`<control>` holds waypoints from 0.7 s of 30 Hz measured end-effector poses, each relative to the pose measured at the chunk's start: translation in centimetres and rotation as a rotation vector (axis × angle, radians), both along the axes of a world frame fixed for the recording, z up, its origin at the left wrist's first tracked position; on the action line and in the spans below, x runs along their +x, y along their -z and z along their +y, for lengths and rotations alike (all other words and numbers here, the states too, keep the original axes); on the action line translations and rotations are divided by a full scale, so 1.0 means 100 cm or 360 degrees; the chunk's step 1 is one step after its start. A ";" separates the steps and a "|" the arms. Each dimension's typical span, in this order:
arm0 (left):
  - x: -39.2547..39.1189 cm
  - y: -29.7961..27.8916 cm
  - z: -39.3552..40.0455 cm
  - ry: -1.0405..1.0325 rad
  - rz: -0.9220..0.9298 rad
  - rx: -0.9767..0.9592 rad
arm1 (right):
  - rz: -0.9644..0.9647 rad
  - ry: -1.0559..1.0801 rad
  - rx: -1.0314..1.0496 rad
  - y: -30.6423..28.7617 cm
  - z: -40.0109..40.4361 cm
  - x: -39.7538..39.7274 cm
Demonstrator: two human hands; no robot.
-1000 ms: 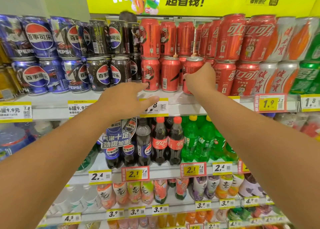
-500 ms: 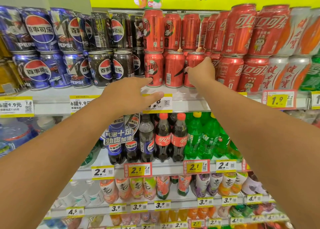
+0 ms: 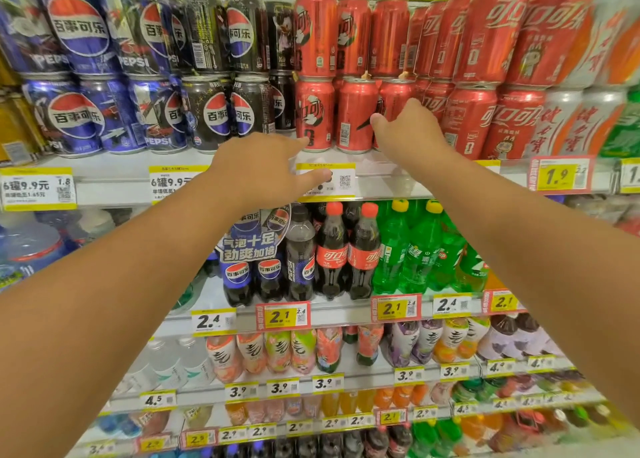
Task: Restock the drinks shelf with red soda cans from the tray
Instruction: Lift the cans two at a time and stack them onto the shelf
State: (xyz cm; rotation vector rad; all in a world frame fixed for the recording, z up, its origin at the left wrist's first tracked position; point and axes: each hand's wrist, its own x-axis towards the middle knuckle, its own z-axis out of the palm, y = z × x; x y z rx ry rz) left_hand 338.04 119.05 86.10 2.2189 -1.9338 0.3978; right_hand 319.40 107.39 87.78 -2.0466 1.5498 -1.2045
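Right hand wraps glossy cylindrical red can; left hand empty.

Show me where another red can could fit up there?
Only the bare shelf lip before the front cans, between them and the price tags. Red cans stand two-high, shoulder to shoulder, beside the right hand.

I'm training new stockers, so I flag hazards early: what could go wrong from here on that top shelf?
The right hand is at a red can in the bottom layer, with another can stacked on top; a bump or tilt could topple the upper row. The left hand rests at the shelf edge, covering a price tag, and might knock it loose.
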 end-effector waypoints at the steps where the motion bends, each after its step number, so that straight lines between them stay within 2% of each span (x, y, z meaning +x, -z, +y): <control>1: 0.000 0.000 0.003 0.0015 -0.0012 -0.0018 | 0.0092 -0.0037 -0.0102 0.006 0.012 -0.005; 4: -0.001 0.005 0.011 0.0120 -0.0137 -0.0097 | 0.0434 -0.0373 -0.0331 0.034 0.045 -0.017; 6: -0.004 0.010 0.018 0.0208 -0.0230 -0.0122 | 0.0541 -0.0528 -0.0378 0.051 0.063 -0.026; 12: -0.010 0.028 0.045 0.0244 -0.0338 -0.0246 | 0.0696 -0.0539 -0.0459 0.087 0.091 -0.049; 17: -0.034 0.060 0.074 0.0232 -0.0160 -0.0335 | 0.0792 -0.0710 -0.0440 0.115 0.100 -0.066; 21: -0.062 0.105 0.099 0.0214 -0.0047 -0.0286 | 0.0831 -0.0893 -0.0436 0.155 0.106 -0.075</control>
